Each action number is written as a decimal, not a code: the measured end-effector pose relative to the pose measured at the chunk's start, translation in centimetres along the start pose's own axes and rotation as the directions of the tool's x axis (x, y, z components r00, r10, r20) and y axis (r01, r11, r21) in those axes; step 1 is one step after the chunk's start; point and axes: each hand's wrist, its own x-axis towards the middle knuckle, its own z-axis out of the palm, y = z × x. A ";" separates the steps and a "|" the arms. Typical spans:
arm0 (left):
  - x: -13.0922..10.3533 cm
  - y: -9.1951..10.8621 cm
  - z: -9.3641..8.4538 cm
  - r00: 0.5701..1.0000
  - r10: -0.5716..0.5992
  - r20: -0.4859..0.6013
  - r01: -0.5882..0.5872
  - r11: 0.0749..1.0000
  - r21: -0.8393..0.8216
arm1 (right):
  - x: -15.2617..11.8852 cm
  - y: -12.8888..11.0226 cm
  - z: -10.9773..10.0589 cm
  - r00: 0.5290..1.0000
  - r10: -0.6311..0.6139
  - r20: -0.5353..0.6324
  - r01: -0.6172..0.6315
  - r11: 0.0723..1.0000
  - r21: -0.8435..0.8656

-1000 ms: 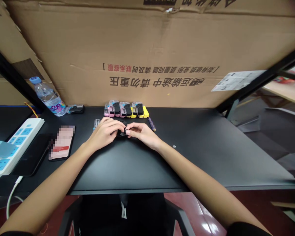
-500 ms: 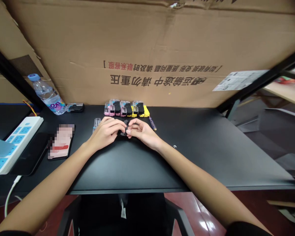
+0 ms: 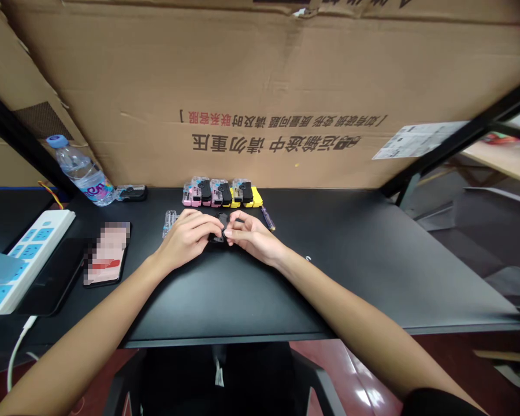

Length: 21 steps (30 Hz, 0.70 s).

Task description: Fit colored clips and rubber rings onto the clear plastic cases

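Observation:
Close together over the black table, my left hand and my right hand both grip a small black plastic part. My left fingers are closed on its left side. My right thumb and fingertips pinch its right side; much of the part is hidden by the fingers. Just left of my left hand lies a clear plastic piece, partly covered by it. Behind the hands stands a row of small clear, pink, yellow and black plastic cases. A dark purple pen-like stick lies beyond my right hand.
At the left are a water bottle, another clear and black case, a phone, a black slab-like device and a white power strip. A tiny white bit lies right of my hands. Cardboard walls the back.
The view has shifted slightly. My fingers have moved a little, so more of the black part shows between them; both hands keep their hold on it.

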 end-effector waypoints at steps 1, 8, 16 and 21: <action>0.0 0.0 0.0 1.000 0.002 -0.003 -0.002 1.000 0.003 | 0.0 0.0 0.0 1.000 -0.002 -0.003 0.002 1.000 -0.001; 0.2 -0.2 -0.2 0.997 0.038 -0.073 -0.041 0.998 -0.048 | -0.1 -0.4 -0.2 0.995 -0.079 -0.061 0.067 0.981 -0.182; -0.1 0.1 0.1 0.986 -0.159 -0.052 0.141 0.956 -0.259 | -0.2 -0.4 -0.2 0.956 -0.289 0.054 0.281 0.846 -0.453; 0.6 -0.2 -2.3 0.967 -0.250 0.036 0.246 0.965 0.090 | 0.6 0.1 -1.2 0.951 -0.305 -0.053 0.251 0.861 -0.442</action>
